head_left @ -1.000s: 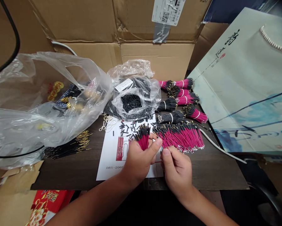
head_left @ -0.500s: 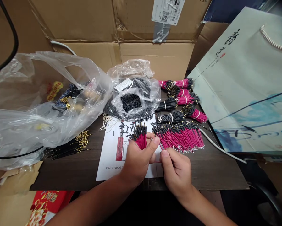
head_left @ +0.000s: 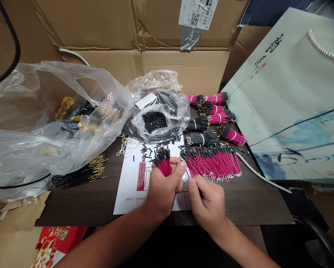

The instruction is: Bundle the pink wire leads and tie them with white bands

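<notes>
An open cardboard carton point(head_left: 183, 70) rises behind the dark wooden table point(head_left: 247, 204).

Your left hand point(head_left: 162, 195) and right hand point(head_left: 207, 203) are totally bare, and you've got short, trimmed nails point(head_left: 191, 182). Your left forearm point(head_left: 105, 243) and right forearm point(head_left: 247, 250) are bare too, as far up as the head cam shows. The only thing you're wearing that shows is some dark clothing point(head_left: 167, 247) at the bottom of the shot between your arms, but it's too shadowy to tell what kind.
</notes>
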A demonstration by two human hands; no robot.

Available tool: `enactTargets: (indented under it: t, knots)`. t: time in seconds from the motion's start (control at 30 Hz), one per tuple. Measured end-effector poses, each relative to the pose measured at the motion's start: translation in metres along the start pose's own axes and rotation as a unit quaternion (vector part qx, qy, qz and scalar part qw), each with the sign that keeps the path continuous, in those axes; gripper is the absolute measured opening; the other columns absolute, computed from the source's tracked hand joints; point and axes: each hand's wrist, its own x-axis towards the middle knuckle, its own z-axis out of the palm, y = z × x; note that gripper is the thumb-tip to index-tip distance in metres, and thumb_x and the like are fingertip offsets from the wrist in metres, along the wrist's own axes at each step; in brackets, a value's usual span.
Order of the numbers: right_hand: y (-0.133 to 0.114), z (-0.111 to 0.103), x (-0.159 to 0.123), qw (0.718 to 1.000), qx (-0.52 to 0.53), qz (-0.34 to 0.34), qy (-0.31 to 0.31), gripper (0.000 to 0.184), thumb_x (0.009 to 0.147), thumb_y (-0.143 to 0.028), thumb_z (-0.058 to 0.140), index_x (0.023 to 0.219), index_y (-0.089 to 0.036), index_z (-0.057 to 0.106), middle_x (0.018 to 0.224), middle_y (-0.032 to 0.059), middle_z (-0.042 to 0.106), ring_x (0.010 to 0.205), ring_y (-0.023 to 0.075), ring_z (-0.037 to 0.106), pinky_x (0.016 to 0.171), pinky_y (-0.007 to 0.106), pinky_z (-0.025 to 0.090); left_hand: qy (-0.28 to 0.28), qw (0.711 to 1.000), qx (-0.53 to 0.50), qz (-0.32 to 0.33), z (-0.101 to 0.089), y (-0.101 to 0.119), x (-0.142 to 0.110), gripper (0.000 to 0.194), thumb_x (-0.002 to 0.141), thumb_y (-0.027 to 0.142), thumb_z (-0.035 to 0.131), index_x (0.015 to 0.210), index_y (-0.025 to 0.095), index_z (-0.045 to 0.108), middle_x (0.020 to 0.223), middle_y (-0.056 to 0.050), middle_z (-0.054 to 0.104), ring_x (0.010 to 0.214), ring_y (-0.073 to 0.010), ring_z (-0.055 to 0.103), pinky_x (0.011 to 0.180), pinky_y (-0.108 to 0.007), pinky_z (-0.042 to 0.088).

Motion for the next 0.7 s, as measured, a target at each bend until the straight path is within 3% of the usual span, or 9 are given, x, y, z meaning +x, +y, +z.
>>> enactTargets:
  t: [0.23, 0.47, 0.7]
  knots:
    - [0.0017, 0.0019, -0.0013, 1.0, 0.005, -0.005, -0.023, 0.029, 0.096, -0.01, 0.048, 0.07, -0.019, 0.041, 0.061, -0.0053, 0.038, 0.055, 0.0075, 0.038, 0.056, 0.026, 0.027, -0.018, 0.999, -0.002, 0.029, -0.0027, -0.0006, -0.0006, 0.022, 0.091, 0.035, 0.066, 0.085, 0.018, 0.052, 0.056, 0.01, 0.027, 0.045, -0.002, 0.021, 0.043, -0.016, 0.02]
    - [0.0004, 0.0002, -0.0024, 0.998, 0.054, 0.03, -0.027, 0.029, 0.097, -0.012, 0.046, 0.07, -0.02, 0.04, 0.061, -0.0062, 0.039, 0.054, 0.0061, 0.039, 0.054, 0.022, 0.029, -0.034, 0.999, 0.003, 0.004, -0.0017, 0.0001, 0.0011, 0.028, 0.091, 0.038, 0.066, 0.083, 0.019, 0.049, 0.054, 0.012, 0.025, 0.044, -0.0023, 0.019, 0.042, -0.016, 0.019]
    - [0.0011, -0.0013, -0.0074, 0.995, 0.073, 0.067, -0.006, 0.034, 0.098, -0.016, 0.047, 0.067, -0.019, 0.035, 0.058, -0.007, 0.032, 0.052, 0.0058, 0.032, 0.051, 0.022, 0.025, -0.007, 1.0, 0.007, -0.01, 0.0011, 0.001, 0.0025, 0.025, 0.088, 0.038, 0.07, 0.091, 0.016, 0.058, 0.056, 0.011, 0.026, 0.044, -0.002, 0.018, 0.043, -0.019, 0.016]
